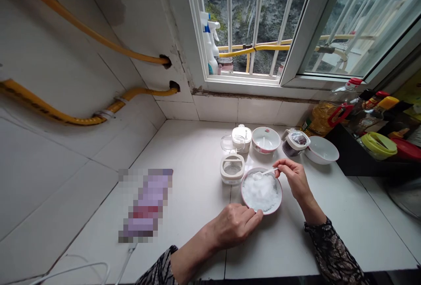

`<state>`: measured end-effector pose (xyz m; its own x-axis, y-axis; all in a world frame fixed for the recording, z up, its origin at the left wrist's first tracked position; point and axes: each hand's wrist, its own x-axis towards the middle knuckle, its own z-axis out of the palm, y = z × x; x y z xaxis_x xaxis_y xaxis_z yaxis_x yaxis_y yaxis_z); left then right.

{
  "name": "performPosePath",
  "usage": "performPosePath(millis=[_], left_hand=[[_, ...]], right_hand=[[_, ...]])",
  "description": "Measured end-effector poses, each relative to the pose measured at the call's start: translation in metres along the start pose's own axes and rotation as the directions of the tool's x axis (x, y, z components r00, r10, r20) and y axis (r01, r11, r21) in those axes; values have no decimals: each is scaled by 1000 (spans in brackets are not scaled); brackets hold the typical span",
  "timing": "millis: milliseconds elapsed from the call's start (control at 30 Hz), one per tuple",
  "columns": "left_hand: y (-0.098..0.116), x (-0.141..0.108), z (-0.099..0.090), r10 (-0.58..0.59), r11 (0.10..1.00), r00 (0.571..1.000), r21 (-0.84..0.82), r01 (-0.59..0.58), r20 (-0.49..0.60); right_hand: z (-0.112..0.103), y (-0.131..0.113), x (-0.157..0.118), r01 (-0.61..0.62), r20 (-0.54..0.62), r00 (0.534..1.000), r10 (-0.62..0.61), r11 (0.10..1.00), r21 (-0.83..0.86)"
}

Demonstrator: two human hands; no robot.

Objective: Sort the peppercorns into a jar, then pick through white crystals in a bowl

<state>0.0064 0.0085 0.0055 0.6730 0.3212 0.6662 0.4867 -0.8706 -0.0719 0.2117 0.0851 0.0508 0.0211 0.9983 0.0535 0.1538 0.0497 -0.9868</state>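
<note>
A white bowl point(244, 197) with a pink rim holds a heap of white grains point(263, 192) that look like salt or sugar. My left hand point(237, 223) grips the near edge of this bowl between thumb and fingers. Between the thumb and fingertips of my right hand point(294, 177) is the handle of a small white spoon point(258, 175), its scoop resting on the far side of the heap. Just left of the bowl stands a clear seasoning jar point(232, 169) with its lid point(233, 143) flipped up.
Behind are a lidded white jar point(241, 137), a floral bowl point(266, 140) with a spoon inside, a dark-filled jar point(295, 142) and another white bowl point(322, 150). An oil bottle point(324, 112) stands at right by a black rack point(342, 151). A blurred purple item point(148, 201) lies left, beside a cable.
</note>
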Motion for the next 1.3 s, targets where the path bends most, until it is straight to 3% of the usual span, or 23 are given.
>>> performPosePath(millis=[200,433,767,900,1000,1067,1167,1233,1300], left_hand=[[0,-1,1,-2,1000,1000,-10,3,8],[0,0,1,-11,1000,1000,-14,11,5],[0,-2,1,-5,1000,1000,1,5,29],[0,-2,3,-6,1000,1000,-18,6,23],[-1,-2,3,-5,1000,1000,-30,5,1],[-1,-1,2,-5,999,1000,-36,5,-19],[-1,1,1,-7,999,999,-34,5,-34],[0,1,1,-9,999,1000,-33,8,-20],[0,0,0,-4,999,1000,-32,4,7]], right_hand=[[2,-2,-3,58,-9,998,-60,989,-139],[1,0,-5,195,-41,975,-220,924,-330],[-2,3,3,0,-2,1000,0,1000,-12],[8,-5,-4,39,21,999,-40,997,70],[21,-10,-14,157,53,986,-159,986,47],[30,-10,-18,331,97,941,-325,942,-59],[36,-8,-20,658,286,751,-595,713,-244],[35,-8,-20,762,367,647,-668,585,-278],[29,-9,-20,755,315,656,-686,588,-291]])
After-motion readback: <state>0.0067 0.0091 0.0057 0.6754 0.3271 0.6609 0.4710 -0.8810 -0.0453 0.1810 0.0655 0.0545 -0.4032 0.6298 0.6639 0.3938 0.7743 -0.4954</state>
